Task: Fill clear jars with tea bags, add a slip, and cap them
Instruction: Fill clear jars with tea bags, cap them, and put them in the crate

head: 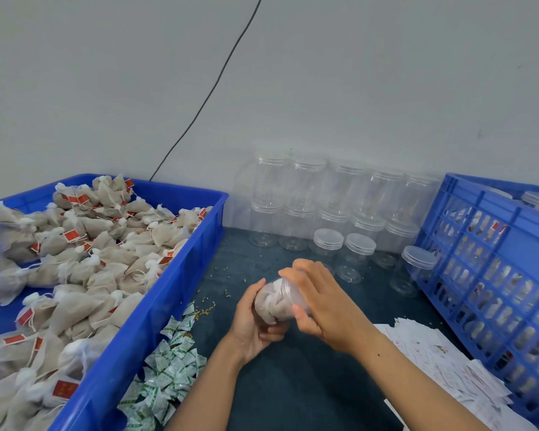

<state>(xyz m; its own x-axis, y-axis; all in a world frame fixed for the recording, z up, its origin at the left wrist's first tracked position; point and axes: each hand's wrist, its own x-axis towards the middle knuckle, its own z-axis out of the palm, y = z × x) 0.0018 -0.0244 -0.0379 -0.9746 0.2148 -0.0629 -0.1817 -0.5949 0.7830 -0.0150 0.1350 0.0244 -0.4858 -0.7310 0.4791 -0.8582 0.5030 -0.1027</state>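
Observation:
A clear jar (273,301) packed with beige tea bags lies tilted in front of me, mouth toward the right. My left hand (255,321) grips its body from below and behind. My right hand (318,301) curls round the clear lid (290,290) at the jar's mouth. Loose tea bags (75,265) with red tags fill the blue tray (156,309) on the left. White paper slips (433,365) lie spread at the right.
Empty capped clear jars (330,206) stand stacked along the back wall, with three more (355,255) in front. A blue crate (495,275) of filled jars stands at the right. Green-and-white sachets (165,365) lie beside the tray. A black cable (212,88) runs down the wall.

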